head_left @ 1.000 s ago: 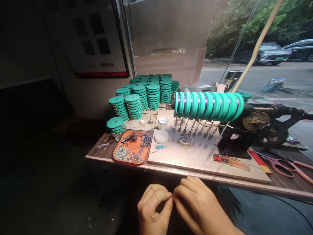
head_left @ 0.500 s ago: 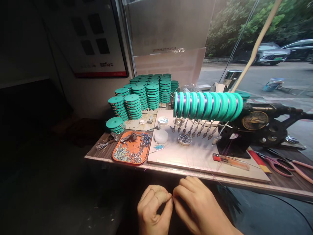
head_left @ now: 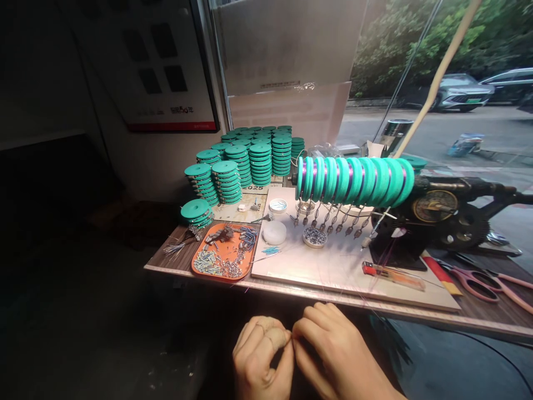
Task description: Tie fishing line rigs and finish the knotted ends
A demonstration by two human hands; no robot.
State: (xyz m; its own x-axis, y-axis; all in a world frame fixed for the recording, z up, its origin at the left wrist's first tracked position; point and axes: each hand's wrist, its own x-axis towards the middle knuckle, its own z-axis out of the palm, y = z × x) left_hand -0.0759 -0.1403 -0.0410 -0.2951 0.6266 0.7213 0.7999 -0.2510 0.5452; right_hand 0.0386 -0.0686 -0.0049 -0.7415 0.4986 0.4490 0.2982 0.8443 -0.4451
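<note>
The row of green spools (head_left: 357, 182) runs crosswise above the surface (head_left: 177, 263), ahead of and nearer the right hand (head_left: 328, 347), which meets the left hand (head_left: 262, 355), each grip pinched, any contents indiscernible.

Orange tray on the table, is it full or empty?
Partly filled: the orange tray holds pale little pieces and silvery bits, with patches of bare orange showing between the heaps.

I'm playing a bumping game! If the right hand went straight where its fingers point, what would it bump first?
Probably the left hand, whose fingers sit beside the right hand; whether they touch is unclear.
</note>
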